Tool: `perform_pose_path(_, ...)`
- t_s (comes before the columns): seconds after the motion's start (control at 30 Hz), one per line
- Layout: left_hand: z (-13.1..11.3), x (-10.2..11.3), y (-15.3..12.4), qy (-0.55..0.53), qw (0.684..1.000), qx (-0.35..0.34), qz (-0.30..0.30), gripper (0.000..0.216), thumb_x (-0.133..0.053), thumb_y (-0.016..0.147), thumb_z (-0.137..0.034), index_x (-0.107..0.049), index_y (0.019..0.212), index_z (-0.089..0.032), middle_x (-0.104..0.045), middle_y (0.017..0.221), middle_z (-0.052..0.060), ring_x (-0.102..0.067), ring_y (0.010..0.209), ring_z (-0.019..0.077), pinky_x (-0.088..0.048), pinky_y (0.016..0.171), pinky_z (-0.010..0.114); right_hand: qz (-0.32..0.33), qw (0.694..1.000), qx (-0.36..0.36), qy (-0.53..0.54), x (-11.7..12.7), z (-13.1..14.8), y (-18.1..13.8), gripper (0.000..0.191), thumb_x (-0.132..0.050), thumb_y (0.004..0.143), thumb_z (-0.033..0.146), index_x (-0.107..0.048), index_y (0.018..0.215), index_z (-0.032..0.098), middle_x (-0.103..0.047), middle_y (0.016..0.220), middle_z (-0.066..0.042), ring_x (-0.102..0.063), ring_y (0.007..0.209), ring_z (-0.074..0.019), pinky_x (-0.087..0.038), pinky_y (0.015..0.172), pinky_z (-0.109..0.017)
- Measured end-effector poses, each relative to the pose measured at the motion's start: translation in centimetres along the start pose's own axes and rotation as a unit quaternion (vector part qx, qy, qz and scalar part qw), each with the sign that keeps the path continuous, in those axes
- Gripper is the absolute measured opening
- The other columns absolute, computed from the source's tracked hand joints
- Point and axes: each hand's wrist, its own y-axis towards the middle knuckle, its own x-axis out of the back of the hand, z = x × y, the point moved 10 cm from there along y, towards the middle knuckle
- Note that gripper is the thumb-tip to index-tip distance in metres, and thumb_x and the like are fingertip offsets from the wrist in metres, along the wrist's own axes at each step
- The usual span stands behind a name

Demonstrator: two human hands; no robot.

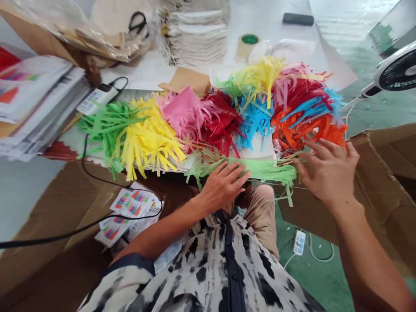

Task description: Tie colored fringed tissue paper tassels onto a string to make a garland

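Observation:
A light green tissue-paper tassel (260, 169) lies along the table's near edge, its cut strips spreading at both ends. My left hand (224, 181) rests flat on its left part, fingers stretched out. At its right end, my right hand (331, 169) hovers with fingers spread, close to the orange tassels (302, 132). Behind lies a row of fringed tassels: green (110, 123), yellow (149, 138), pink (186, 112), dark red (222, 119) and blue (255, 119). Another yellow bunch (263, 78) sits farther back.
Stacked printed packets (39, 104) stand at left. Behind are black-handled scissors (137, 22), a tape roll (247, 45) and white bundles (198, 34). A fan (398, 69) stands at right. Cardboard boxes (386, 182) flank my legs; a black cable (84, 160) hangs over the edge.

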Motion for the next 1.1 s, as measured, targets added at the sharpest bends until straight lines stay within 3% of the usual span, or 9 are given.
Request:
perform_pose_path(0.1, 0.2, -0.1, -0.2, 0.007, 1.0, 0.004, -0.025, 0.041, -0.057, 0.105, -0.027, -0.062, 0.145, -0.026, -0.063, 0.152, 0.006, -0.057, 0.142, 0.0241, -0.043, 0.122, 0.047, -0.095, 0.992, -0.069, 0.038, 2.9, 0.0, -1.1, 0.024, -0.061, 0.099, 0.031, -0.077, 0.112, 0.019, -0.074, 0.129, -0.017, -0.065, 0.125, -0.0351, -0.04, 0.111, -0.056)
perform_pose_path(0.17, 0.5, -0.2, -0.2, 0.004, 0.999, 0.008, -0.034, 0.039, -0.058, 0.104, -0.022, -0.064, 0.142, -0.029, -0.065, 0.149, 0.004, -0.058, 0.14, 0.0222, -0.044, 0.12, 0.046, -0.108, 0.99, -0.037, 0.078, 3.0, 3.2, -2.0, 0.027, -0.063, 0.097, 0.029, -0.073, 0.121, 0.021, -0.074, 0.128, -0.013, -0.065, 0.122, -0.0307, -0.044, 0.111, -0.05)
perform_pose_path(0.27, 0.7, -0.1, -0.3, -0.004, 0.999, 0.014, -0.048, 0.037, -0.058, 0.104, -0.021, -0.067, 0.138, -0.031, -0.069, 0.144, 0.002, -0.062, 0.134, 0.0211, -0.045, 0.115, 0.045, 0.005, 0.987, 0.111, 0.112, -0.5, 10.1, -3.1, 0.037, -0.062, 0.099, 0.031, -0.068, 0.135, 0.024, -0.071, 0.138, -0.009, -0.062, 0.128, -0.0281, -0.039, 0.117, -0.048)
perform_pose_path(0.33, 0.9, 0.3, -0.4, -0.011, 0.998, 0.018, -0.064, 0.033, -0.057, 0.105, -0.021, -0.069, 0.135, -0.03, -0.072, 0.139, 0.002, -0.065, 0.127, 0.0203, -0.044, 0.114, 0.044, 0.039, 0.983, 0.145, 0.103, -2.6, 12.0, -3.7, 0.038, -0.06, 0.102, 0.029, -0.066, 0.139, 0.024, -0.069, 0.143, -0.007, -0.061, 0.127, -0.0274, -0.037, 0.118, -0.048)
perform_pose_path(0.43, 1.6, 1.0, -0.7, -0.026, 0.996, 0.033, -0.079, 0.026, -0.059, 0.104, -0.022, -0.074, 0.125, -0.028, -0.077, 0.128, 0.002, -0.068, 0.117, 0.0195, -0.045, 0.109, 0.043, 0.019, 0.984, 0.138, 0.114, -3.8, 11.5, -3.6, 0.033, -0.062, 0.102, 0.027, -0.07, 0.135, 0.024, -0.073, 0.135, -0.006, -0.063, 0.119, -0.0265, -0.04, 0.111, -0.047)
perform_pose_path(0.57, 3.6, 2.2, -1.2, -0.058, 0.99, 0.085, -0.096, 0.016, -0.065, 0.102, -0.03, -0.078, 0.11, -0.026, -0.08, 0.113, 0.003, -0.068, 0.107, 0.0207, -0.046, 0.099, 0.041, 0.008, 0.975, 0.136, 0.174, -3.5, 9.9, -3.0, 0.029, -0.068, 0.1, 0.032, -0.074, 0.127, 0.026, -0.076, 0.126, -0.005, -0.064, 0.111, -0.0262, -0.042, 0.099, -0.045)
perform_pose_path(0.73, 5.5, 3.0, -0.9, -0.08, 0.983, 0.155, -0.061, 0.019, -0.062, 0.103, -0.034, -0.075, 0.096, -0.023, -0.078, 0.105, 0.004, -0.065, 0.104, 0.0226, -0.042, 0.092, 0.041, 0.038, 0.963, 0.073, 0.257, -3.5, 8.6, -1.0, 0.015, -0.065, 0.102, 0.033, -0.079, 0.105, 0.027, -0.078, 0.114, -0.003, -0.068, 0.1, -0.0218, -0.042, 0.092, -0.041)
perform_pose_path(0.9, 6.4, 3.4, -0.2, -0.024, 0.98, 0.193, -0.037, 0.02, -0.061, 0.103, -0.037, -0.072, 0.096, -0.022, -0.076, 0.102, 0.005, -0.062, 0.105, 0.0271, -0.036, 0.097, 0.048, 0.067, 0.981, 0.013, 0.181, -4.5, 8.0, 0.2, 0.02, -0.064, 0.102, 0.039, -0.076, 0.095, 0.025, -0.078, 0.097, -0.003, -0.063, 0.096, -0.0253, -0.034, 0.084, -0.04)
perform_pose_path(1.1, 7.2, 2.7, 0.5, 0.005, 0.978, 0.208, -0.016, 0.022, -0.059, 0.103, -0.037, -0.069, 0.094, -0.02, -0.074, 0.102, 0.008, -0.06, 0.101, 0.0279, -0.036, 0.095, 0.048, 0.065, 0.991, -0.018, 0.113, -5.2, 8.0, 0.4, 0.027, -0.059, 0.101, 0.043, -0.07, 0.088, 0.022, -0.075, 0.088, -0.005, -0.06, 0.091, -0.0274, -0.026, 0.078, -0.038)
